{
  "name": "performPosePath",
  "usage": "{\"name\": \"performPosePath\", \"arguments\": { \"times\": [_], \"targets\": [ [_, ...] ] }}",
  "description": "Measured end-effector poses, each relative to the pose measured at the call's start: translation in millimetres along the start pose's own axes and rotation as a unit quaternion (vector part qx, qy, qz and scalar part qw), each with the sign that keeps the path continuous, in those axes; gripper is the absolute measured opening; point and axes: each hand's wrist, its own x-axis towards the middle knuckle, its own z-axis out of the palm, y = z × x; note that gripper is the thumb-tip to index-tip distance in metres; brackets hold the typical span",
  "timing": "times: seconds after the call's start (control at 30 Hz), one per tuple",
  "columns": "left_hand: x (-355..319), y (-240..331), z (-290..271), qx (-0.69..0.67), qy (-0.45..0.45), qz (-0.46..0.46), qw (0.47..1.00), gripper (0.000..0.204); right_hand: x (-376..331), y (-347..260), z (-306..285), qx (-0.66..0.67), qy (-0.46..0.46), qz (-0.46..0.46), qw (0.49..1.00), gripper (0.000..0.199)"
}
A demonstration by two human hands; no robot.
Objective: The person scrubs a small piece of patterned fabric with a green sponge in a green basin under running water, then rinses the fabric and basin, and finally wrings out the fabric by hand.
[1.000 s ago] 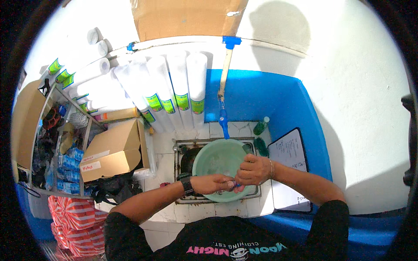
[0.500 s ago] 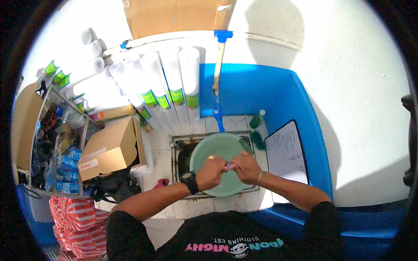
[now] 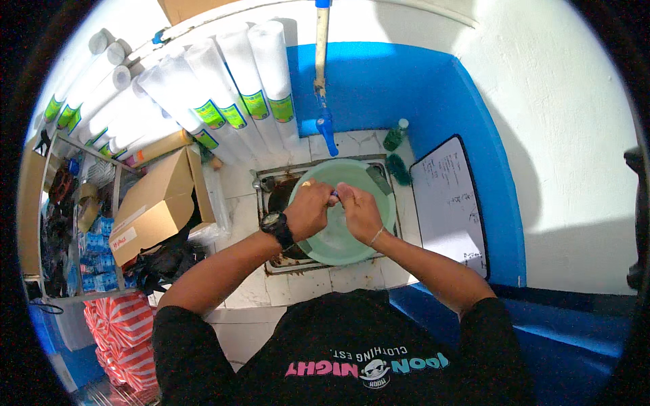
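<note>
The left hand [image 3: 310, 206] and right hand [image 3: 359, 210] meet fingertip to fingertip over a pale green basin [image 3: 342, 210], both pinched shut on a small dark blue thing [image 3: 334, 194] held between them; what it is cannot be told. It lies at the far, upper tips of both hands, equally near to each, above the basin's middle. The basin sits in a square sink [image 3: 271, 196] under a blue tap [image 3: 326, 132]. Beyond, white rolls with green labels [image 3: 257, 105] lean on the wall; a green bottle [image 3: 395, 135] stands right, a whiteboard [image 3: 447, 196] further right, an open cardboard box [image 3: 159, 199] left
</note>
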Motion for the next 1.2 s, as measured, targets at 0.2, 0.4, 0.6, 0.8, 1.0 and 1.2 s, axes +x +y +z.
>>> {"name": "performPosePath", "arguments": {
  "times": [0.2, 0.4, 0.6, 0.8, 1.0, 1.2],
  "targets": [
    [4.6, -2.2, 3.6, 0.038, 0.027, 0.008, 0.999, 0.008, 10.3, 5.8, 4.2, -0.071, 0.003, 0.084, 0.994, 0.056],
    [11.7, -7.7, 1.5, 0.036, -0.028, -0.006, 0.999, 0.007, 16.8, 22.5, 10.7, 0.083, 0.02, 0.14, 0.987, 0.051],
    [24.6, -9.3, -3.9, 0.081, -0.023, 0.001, 0.996, 0.007, 27.3, 17.8, 7.7, 0.191, 0.023, 0.161, 0.968, 0.046],
    [16.4, -17.7, 10.4, 0.063, -0.01, 0.002, 0.998, 0.008, 19.8, 10.2, 12.7, 0.24, 0.039, 0.245, 0.939, 0.047],
    [16.7, -23.9, 16.8, 0.087, -0.029, 0.014, 0.996, 0.002, 20.9, 10.2, 13.8, 0.223, 0.038, 0.254, 0.94, 0.046],
    [14.7, -20.9, 14.3, 0.085, 0.016, 0.031, 0.996, 0.005, 19.2, 7.5, 14.5, 0.272, 0.042, 0.27, 0.923, 0.046]
  ]
}}
